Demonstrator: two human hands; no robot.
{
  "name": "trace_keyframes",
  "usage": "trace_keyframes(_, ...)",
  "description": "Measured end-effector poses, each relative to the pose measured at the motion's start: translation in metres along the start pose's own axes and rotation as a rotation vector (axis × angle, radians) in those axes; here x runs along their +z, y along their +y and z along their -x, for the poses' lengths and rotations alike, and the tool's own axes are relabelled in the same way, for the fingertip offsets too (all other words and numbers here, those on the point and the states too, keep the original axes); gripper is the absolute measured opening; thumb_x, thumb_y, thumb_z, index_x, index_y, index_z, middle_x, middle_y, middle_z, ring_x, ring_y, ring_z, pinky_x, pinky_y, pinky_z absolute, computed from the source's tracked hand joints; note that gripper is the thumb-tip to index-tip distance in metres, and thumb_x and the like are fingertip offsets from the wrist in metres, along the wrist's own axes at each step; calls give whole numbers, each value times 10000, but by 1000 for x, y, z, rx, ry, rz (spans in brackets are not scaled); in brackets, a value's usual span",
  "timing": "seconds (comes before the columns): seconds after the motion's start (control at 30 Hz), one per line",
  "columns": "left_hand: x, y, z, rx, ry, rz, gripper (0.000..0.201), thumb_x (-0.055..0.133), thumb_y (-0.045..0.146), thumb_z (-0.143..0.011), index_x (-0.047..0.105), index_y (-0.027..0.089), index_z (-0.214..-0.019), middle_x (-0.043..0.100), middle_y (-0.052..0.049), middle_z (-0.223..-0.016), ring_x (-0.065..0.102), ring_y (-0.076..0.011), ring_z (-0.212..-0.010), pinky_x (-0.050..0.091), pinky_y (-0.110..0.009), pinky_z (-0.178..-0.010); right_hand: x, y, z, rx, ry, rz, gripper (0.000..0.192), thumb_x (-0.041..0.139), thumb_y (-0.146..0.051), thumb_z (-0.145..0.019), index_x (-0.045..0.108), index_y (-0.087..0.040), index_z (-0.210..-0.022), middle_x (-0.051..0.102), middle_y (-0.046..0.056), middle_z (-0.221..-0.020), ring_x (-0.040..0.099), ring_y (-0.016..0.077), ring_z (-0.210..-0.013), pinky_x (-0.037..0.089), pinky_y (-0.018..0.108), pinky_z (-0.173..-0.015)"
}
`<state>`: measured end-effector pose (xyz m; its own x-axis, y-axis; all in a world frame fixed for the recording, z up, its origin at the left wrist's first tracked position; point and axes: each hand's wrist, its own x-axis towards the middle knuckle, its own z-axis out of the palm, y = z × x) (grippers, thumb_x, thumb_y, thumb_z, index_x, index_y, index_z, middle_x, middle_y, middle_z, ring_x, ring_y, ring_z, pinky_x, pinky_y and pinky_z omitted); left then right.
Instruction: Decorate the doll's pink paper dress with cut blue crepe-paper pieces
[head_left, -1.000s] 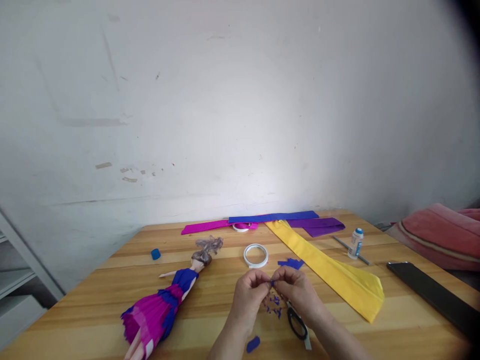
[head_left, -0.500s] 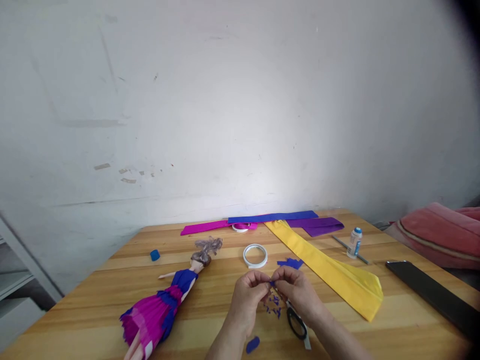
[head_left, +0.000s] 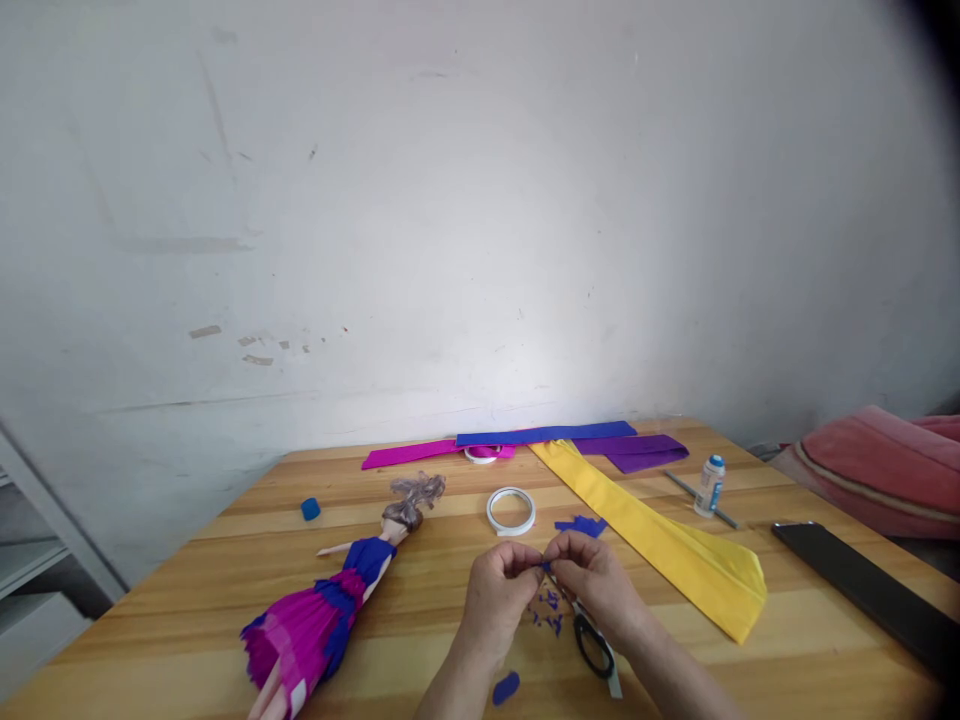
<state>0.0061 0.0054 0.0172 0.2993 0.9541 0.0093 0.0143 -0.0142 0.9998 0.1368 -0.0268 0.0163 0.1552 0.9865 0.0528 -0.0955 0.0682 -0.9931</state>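
I am working a small blue piece (head_left: 546, 566) with my fingertips: it sits between my two hands, just above the wooden table (head_left: 187, 610). My left hand (head_left: 496, 590) pinches it between thumb and forefinger, and my right hand (head_left: 596, 585) pinches it the same way from the other side, the tips almost meeting. My fingers cover most of it, so I cannot tell its shape or whether it is being folded, twisted or torn. As I judge it, handling something this small calls for a light, even pinch and little wrist movement. Tiny blue scraps (head_left: 555, 603) lie scattered beneath my hands and could easily cling to or mix with the piece. The scissors (head_left: 580, 640) rest by my right wrist, partly hidden under that hand, so they are the nearest obstacle if I lower it. A flat blue offcut (head_left: 506, 688) lies beside my left forearm, and more blue cuttings (head_left: 581, 526) lie just beyond my right knuckles. The tape roll (head_left: 492, 513) lies farther forward, the yellow strip (head_left: 652, 540) stretches to my right, and the dressed doll (head_left: 307, 620) lies well apart on my left.
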Motion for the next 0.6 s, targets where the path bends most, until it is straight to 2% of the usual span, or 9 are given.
trace_keyframes(0.17,0,2,1,23,25,-66,113,612,155,-603,669,128,-697,645,-25,-632,547,-133,-584,391,-220,-545,1,-4,1,-17,7,44,30,515,-177,-588,531,-174,-613,435,-60,-485,351,74,-449,248,201,-440)
trace_keyframes(0.43,-1,-3,0,-56,-70,149,153,610,164,-610,618,127,-759,586,0,-630,484,-95,-525,355,-195,-451,0,1,-1,-53,1,90,18,524,-190,-609,525,-175,-620,474,-47,-541,415,91,-498,303,205,-481)
trace_keyframes(0.6,-1,-5,-2,-73,-59,140,152,646,190,-583,595,139,-717,551,24,-575,436,-73,-460,315,-184,-400,1,-1,-1,-39,8,105,27,525,-196,-597,530,-176,-615,485,-43,-538,417,93,-493,304,206,-476)
